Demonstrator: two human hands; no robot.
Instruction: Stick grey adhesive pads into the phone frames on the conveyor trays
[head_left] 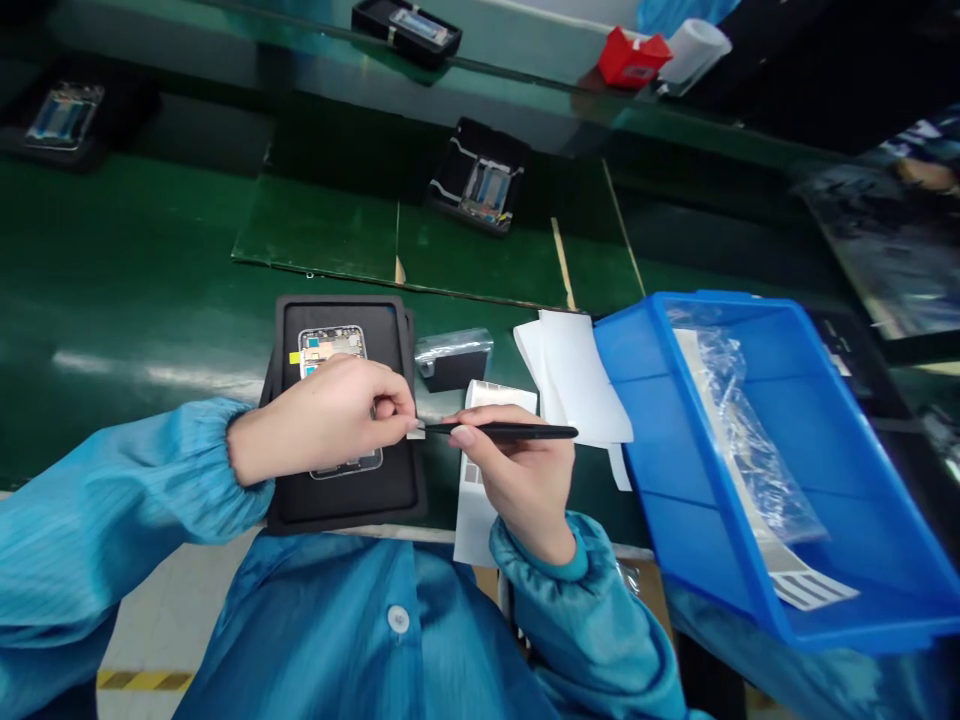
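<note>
Black tweezers lie in the grip of my right hand, their tips pointing left. At the tips is a small pale piece, which the thumb and forefinger of my left hand pinch from the other side. Beneath my left hand, an opened phone with bare circuitry and a yellow tab rests in a black foam tray; my hand covers its middle. Under my right hand lies a white sticker sheet with grey rectangles.
A blue bin with clear plastic and label strips stands at right. Beside it are white papers and a clear plastic bag. Farther back, black trays hold phone frames. A red box sits at the back.
</note>
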